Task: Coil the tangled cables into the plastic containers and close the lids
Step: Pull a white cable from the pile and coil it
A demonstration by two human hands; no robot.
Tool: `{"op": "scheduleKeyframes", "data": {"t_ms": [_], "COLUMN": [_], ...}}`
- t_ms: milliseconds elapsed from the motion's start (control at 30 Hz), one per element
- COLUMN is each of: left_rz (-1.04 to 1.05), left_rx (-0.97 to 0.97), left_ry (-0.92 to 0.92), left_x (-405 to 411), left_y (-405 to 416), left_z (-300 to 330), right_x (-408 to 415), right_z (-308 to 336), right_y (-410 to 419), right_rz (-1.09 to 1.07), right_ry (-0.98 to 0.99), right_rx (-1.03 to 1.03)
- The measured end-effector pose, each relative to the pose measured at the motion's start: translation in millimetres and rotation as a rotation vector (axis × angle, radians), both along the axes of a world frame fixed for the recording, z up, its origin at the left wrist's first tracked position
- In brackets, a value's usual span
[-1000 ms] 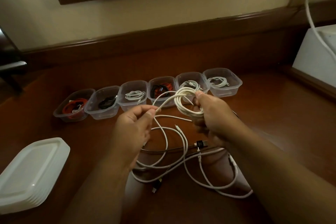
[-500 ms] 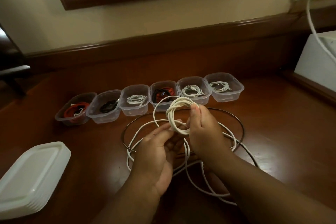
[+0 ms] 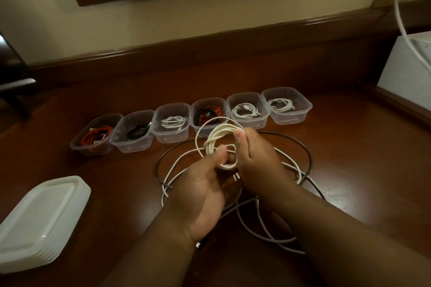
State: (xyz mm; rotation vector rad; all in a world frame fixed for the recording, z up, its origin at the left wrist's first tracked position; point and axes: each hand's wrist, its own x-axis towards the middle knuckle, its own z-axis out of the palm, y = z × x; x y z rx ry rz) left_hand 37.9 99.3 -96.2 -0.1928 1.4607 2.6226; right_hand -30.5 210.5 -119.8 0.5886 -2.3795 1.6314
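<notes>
White braided cable, partly wound into a small coil point(image 3: 220, 141): I hold it above the dark brown polished wooden table point(image 3: 349, 158), in front of the container row. My right hand point(image 3: 258, 161) pinches the coil's upper right side, thumb on top and fingers curled behind it. My left hand point(image 3: 205, 184) lies palm-up beneath, thumb pressed against the coil's lower loops; its fingers are curled under the bundle (how firmly they grip, I cannot tell). One wider loop of the same white cable stands out to the left of the coil. Loose remainder of white cable point(image 3: 263, 228): trails in slack curves on the table under and behind both wrists. Thin dark cable point(image 3: 305, 154): lies in a broad ring on the table around the hands. Six small clear plastic containers, lids off, side by side in a row at the far side: leftmost container point(image 3: 79, 144) holds a red-orange cable; second container point(image 3: 121, 144) a black cable; third container point(image 3: 163, 138) a white coil; fourth container point(image 3: 198, 106) black and red-orange cables together, partly hidden by my coil; fifth container point(image 3: 263, 121) a white coil; sixth container point(image 3: 300, 114) a white coil. Stack of translucent white plastic lids point(image 3: 39, 221): near left edge of the table, well apart from the containers. White box point(image 3: 405, 70) at far right, with a white cord point(image 3: 401, 18) running up to a wall socket.
</notes>
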Motion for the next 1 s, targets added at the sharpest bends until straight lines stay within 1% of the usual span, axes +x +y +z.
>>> {"op": "scheduleKeyframes", "data": {"t_ms": [133, 200, 333, 367, 433, 467, 533, 633, 700, 767, 867, 933, 1000], "left_rz": [0.110, 0.139, 0.122, 0.109, 0.091, 0.093, 0.109, 0.119, 0.100, 0.061, 0.060, 0.101, 0.149], "left_rx": [-0.050, -0.083, -0.397, -0.457, -0.512, -0.511, -0.446, -0.310, -0.226, -0.158, -0.148, -0.177, -0.197], "left_ry": [0.014, 0.022, 0.035, 0.030, 0.025, 0.024, 0.017, -0.006, -0.041, -0.084, -0.090, -0.042, 0.006], "left_x": [-4, -5, -8, -8, -8, -8, -7, -7, -7, -5, -4, -5, -6], "left_y": [-1, -3, -8, -10, -13, -14, -17, -17, -16, -14, -14, -17, -22], "left_z": [-4, -3, -6, -6, -5, -3, 0, 1, 1, 1, 1, 2, 4], "right_x": [1, 1, -3, -4, -6, -7, -8, -10, -10, -10, -9, -8, -6], "right_z": [0, 0, 1, 2, 4, 6, 9, 12, 13, 14, 17, 21, 25], "right_y": [-2, -1, 2, 3, 5, 6, 8, 8, 9, 9, 11, 13, 14], "right_rz": [0.109, 0.116, 0.039, 0.015, -0.022, -0.037, -0.061, -0.046, -0.015, 0.052, 0.203, 0.293, 0.350], "right_ry": [-0.021, -0.019, 0.010, -0.001, -0.041, -0.071, -0.176, -0.458, -0.593, -0.668, -0.800, -0.869, -0.845], "right_rx": [0.009, 0.005, 0.025, 0.032, 0.017, -0.005, -0.099, -0.353, -0.470, -0.541, -0.708, -0.754, -0.677]}}
